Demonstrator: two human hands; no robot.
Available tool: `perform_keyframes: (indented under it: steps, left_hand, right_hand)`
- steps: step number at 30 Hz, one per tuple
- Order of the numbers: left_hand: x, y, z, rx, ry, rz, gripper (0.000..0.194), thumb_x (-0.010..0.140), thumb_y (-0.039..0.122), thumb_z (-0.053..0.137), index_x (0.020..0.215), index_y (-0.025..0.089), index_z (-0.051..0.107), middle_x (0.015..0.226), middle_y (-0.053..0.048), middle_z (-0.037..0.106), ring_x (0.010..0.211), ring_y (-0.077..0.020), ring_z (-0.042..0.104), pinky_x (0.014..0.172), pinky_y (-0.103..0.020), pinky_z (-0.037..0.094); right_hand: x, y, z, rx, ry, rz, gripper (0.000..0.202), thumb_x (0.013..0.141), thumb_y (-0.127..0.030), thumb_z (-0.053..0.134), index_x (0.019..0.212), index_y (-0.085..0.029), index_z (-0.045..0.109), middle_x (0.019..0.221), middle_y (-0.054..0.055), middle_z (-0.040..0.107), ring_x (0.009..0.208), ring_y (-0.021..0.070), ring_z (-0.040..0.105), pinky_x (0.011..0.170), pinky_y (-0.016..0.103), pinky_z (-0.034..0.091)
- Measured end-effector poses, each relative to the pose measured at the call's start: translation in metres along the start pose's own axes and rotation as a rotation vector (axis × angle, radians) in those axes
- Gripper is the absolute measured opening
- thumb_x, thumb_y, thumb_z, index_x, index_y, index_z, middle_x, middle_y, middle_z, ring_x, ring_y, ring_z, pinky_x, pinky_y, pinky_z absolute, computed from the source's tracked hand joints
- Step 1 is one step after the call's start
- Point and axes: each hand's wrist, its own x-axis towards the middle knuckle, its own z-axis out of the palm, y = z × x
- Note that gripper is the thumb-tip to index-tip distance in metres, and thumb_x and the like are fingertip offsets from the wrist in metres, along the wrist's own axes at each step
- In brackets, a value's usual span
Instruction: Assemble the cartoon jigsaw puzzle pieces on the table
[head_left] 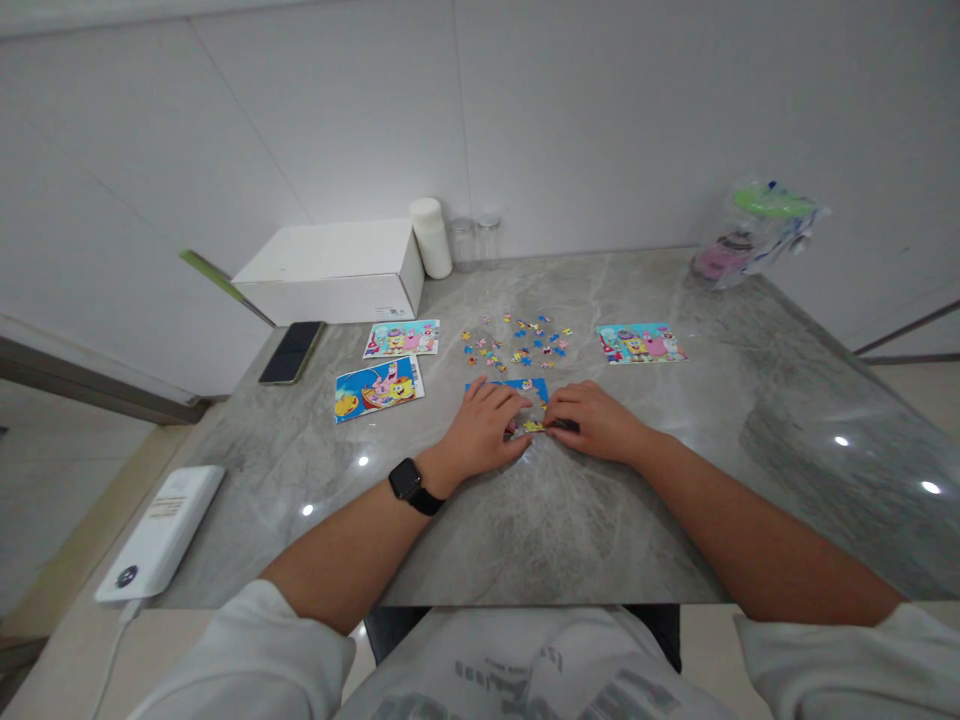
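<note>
A partly joined jigsaw puzzle (534, 386) with a blue top edge lies flat on the table in front of me. My left hand (487, 425) rests over its left part, fingers stretched and lying on it, hiding much of the picture. At the right edge, my right hand (589, 420) has its fingers pinched together at the lower right corner. A yellow puzzle piece (533, 426) shows between the two hands, touching or close to the right fingertips. Loose puzzle pieces (523, 356) in blue, yellow and pink are scattered just beyond the puzzle.
Cartoon picture cards (379, 389) lie at left, and another card (643, 343) at right. A phone (292, 352), white box (330, 270), white bottle (431, 238) and clear jars (487, 240) stand farther back. A plastic bag (757, 235) is back right; a white power bank (161, 535) is front left.
</note>
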Motion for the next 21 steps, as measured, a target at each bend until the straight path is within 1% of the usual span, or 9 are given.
perform_keyframes:
  steps: [3, 6, 10, 14, 16, 19, 21]
  left_hand:
    - [-0.0005, 0.001, 0.0016, -0.002, -0.043, 0.009, 0.046, 0.088, 0.043, 0.079, 0.129, 0.024, 0.069, 0.128, -0.01, 0.07, 0.123, -0.0301, 0.06, 0.124, -0.056, 0.032]
    - [0.0003, 0.0017, 0.0037, 0.003, -0.051, 0.007, 0.036, 0.092, 0.043, 0.076, 0.123, 0.025, 0.073, 0.123, -0.009, 0.071, 0.12, -0.0293, 0.06, 0.123, -0.056, 0.032]
    - [0.0032, 0.0031, 0.0062, 0.02, -0.048, -0.026, 0.021, 0.095, 0.037, 0.071, 0.113, 0.026, 0.077, 0.117, -0.006, 0.072, 0.116, -0.0273, 0.061, 0.124, -0.056, 0.032]
    - [0.006, 0.005, 0.0078, 0.024, -0.052, -0.049, 0.015, 0.094, 0.031, 0.071, 0.107, 0.025, 0.077, 0.113, -0.006, 0.073, 0.115, -0.0273, 0.061, 0.124, -0.057, 0.031]
    - [0.0069, 0.0053, 0.0081, 0.01, -0.047, -0.049, 0.014, 0.092, 0.03, 0.072, 0.104, 0.023, 0.075, 0.111, -0.006, 0.073, 0.113, -0.0275, 0.061, 0.121, -0.055, 0.034]
    - [0.0081, 0.0051, 0.0079, -0.01, -0.035, -0.038, 0.013, 0.09, 0.029, 0.073, 0.101, 0.022, 0.074, 0.107, -0.007, 0.072, 0.11, -0.0276, 0.061, 0.113, -0.05, 0.041]
    - [0.0088, 0.0049, 0.0074, -0.012, -0.021, -0.028, 0.013, 0.089, 0.027, 0.073, 0.1, 0.021, 0.073, 0.105, -0.007, 0.073, 0.109, -0.0277, 0.061, 0.109, -0.048, 0.043]
  right_hand:
    - [0.0, 0.0001, -0.0005, 0.007, 0.001, -0.013, 0.006, 0.094, -0.023, 0.072, 0.098, -0.023, 0.077, 0.1, 0.006, 0.076, 0.099, 0.0237, 0.07, 0.09, 0.038, 0.041]
    - [0.0001, -0.0008, -0.0012, 0.012, 0.011, -0.013, 0.006, 0.094, -0.023, 0.072, 0.098, -0.024, 0.076, 0.1, 0.006, 0.076, 0.098, 0.0234, 0.07, 0.09, 0.038, 0.041]
    - [0.0005, -0.002, -0.0022, 0.016, 0.0, 0.001, 0.005, 0.094, -0.024, 0.072, 0.097, -0.023, 0.076, 0.1, 0.005, 0.076, 0.098, 0.0233, 0.07, 0.09, 0.038, 0.041]
    - [0.0009, -0.0026, -0.0034, 0.013, -0.009, -0.002, 0.006, 0.095, -0.024, 0.072, 0.097, -0.022, 0.077, 0.1, 0.005, 0.076, 0.099, 0.0233, 0.07, 0.089, 0.038, 0.041]
    - [0.0009, -0.003, -0.0041, 0.009, -0.011, -0.004, 0.006, 0.094, -0.024, 0.072, 0.096, -0.023, 0.077, 0.1, 0.006, 0.076, 0.099, 0.0235, 0.07, 0.089, 0.037, 0.041]
    - [0.001, -0.0038, -0.0045, 0.005, -0.014, 0.003, 0.006, 0.094, -0.025, 0.072, 0.096, -0.023, 0.077, 0.099, 0.006, 0.076, 0.097, 0.0234, 0.07, 0.089, 0.037, 0.042]
    - [0.001, -0.0041, -0.0041, 0.006, -0.014, 0.009, 0.006, 0.094, -0.025, 0.072, 0.095, -0.024, 0.078, 0.099, 0.006, 0.076, 0.097, 0.0233, 0.07, 0.089, 0.037, 0.043]
